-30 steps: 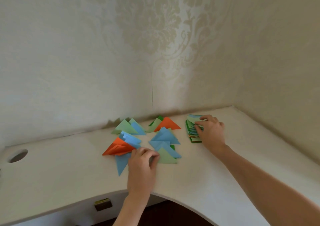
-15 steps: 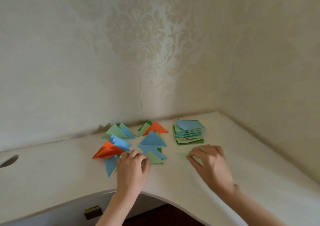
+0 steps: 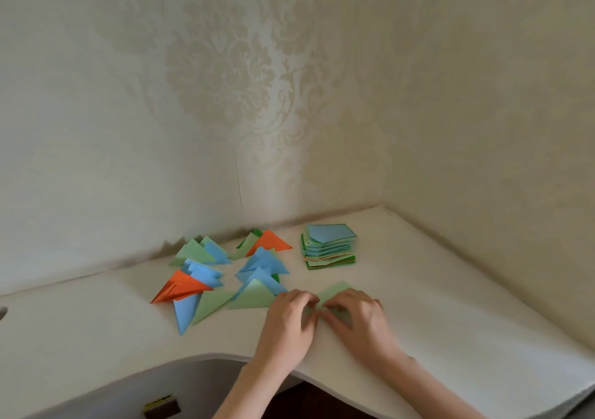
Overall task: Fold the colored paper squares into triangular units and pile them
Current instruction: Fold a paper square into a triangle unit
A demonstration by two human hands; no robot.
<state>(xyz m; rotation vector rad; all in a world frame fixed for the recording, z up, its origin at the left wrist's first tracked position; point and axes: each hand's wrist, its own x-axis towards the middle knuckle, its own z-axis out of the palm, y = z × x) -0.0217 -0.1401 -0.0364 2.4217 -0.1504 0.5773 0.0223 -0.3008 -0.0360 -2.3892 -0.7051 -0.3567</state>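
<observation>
A light green paper square (image 3: 335, 291) lies on the white desk (image 3: 450, 315) in front of me, mostly covered by my hands. My left hand (image 3: 289, 325) and my right hand (image 3: 360, 320) meet over it, fingertips curled down onto the sheet. To the left lie folded triangles: a light green one (image 3: 254, 296), blue ones (image 3: 262, 262) and an orange one (image 3: 180, 288). A stack of unfolded squares (image 3: 328, 248), blue sheet on top, stands behind my hands near the wall.
More folded triangles (image 3: 201, 251) and an orange one (image 3: 270, 241) lie close to the wall corner. The desk's front edge curves inward under my forearms. A cable hole (image 3: 2, 312) sits at the far left. A small dark object (image 3: 161, 407) shows below the desk.
My right hand took a green square from the stack and brought it to the desk front. My left hand left the triangle pile and joined it on the sheet.
</observation>
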